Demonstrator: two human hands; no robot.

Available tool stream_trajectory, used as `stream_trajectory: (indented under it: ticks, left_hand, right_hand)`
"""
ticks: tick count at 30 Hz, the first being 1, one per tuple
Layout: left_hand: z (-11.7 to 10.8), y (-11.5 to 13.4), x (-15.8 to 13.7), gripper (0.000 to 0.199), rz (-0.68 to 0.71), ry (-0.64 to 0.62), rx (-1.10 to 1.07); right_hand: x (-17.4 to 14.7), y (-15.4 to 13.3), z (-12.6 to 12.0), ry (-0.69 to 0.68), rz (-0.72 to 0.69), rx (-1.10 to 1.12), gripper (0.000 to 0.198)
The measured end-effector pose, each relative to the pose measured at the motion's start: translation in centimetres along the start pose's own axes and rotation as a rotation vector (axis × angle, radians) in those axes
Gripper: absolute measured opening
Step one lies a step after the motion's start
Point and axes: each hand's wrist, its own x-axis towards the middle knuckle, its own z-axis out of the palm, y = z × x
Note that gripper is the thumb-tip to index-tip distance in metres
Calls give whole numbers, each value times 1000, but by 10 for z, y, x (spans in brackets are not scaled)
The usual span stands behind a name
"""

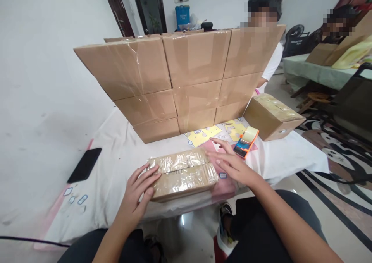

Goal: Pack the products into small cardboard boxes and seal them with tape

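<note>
A cardboard box (186,179) with shiny clear tape over its top lies at the near edge of the cloth-covered table. My left hand (139,185) rests on its left end, fingers spread over the taped top. At the box's right end is my right hand (229,162), its fingers stretched out and apart; whether the fingertips touch the box I cannot tell. Just beyond that hand sits an orange tape dispenser (246,142) with a roll of clear tape.
A wall of stacked cardboard boxes (194,73) stands behind. Another taped box (274,116) is at the right. A black phone (85,165) lies at left on the white tablecloth (116,139). One person (271,65) sits behind the stack, another at a table (305,71) farther right.
</note>
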Motion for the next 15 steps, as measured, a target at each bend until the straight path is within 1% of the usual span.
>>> stream_trajectory:
  ticks: [1, 2, 3, 5, 6, 7, 8, 9, 10, 11, 12, 13, 14, 15]
  left_hand:
    - [-3, -1, 0, 43, 47, -25, 56]
    - [-4, -1, 0, 50, 75, -33, 110]
    - [-5, -1, 1, 55, 91, -31, 156]
    - [-4, 0, 2, 55, 100, -6, 217]
    - [-3, 1, 2, 52, 101, 6, 233]
    - [-2, 1, 3, 52, 104, 15, 243]
    - [-1, 1, 3, 53, 108, 19, 250]
    - [0, 1, 4, 56, 112, 24, 257]
    - [1, 1, 4, 58, 115, 31, 262]
    - [1, 0, 4, 59, 121, 40, 266]
    - [1, 0, 4, 59, 130, 48, 269]
    - [1, 0, 5, 57, 143, 53, 276]
    - [1, 0, 5, 54, 161, 56, 286]
    - [0, 1, 6, 51, 177, 57, 299]
  right_hand:
    - [-6, 5, -4, 93, 27, -52, 37]
    - [-13, 12, -9, 232, 62, -112, 36]
    - [-19, 20, -14, 407, 113, -174, 35]
    - [-31, 42, -26, 778, 257, -236, 33]
    - [-36, 55, -32, 935, 344, -204, 35]
    - [-39, 68, -36, 1051, 437, -125, 40]
    - [-41, 82, -40, 1108, 529, -3, 46]
    - [-41, 95, -42, 1104, 610, 143, 51]
    - [-39, 107, -41, 1047, 676, 284, 54]
    - [-37, 117, -39, 957, 713, 383, 55]
    - [-33, 125, -36, 864, 722, 428, 55]
    - [-29, 132, -31, 785, 708, 427, 53]
    - [-25, 136, -26, 735, 680, 390, 51]
    - [-22, 139, -22, 718, 654, 337, 48]
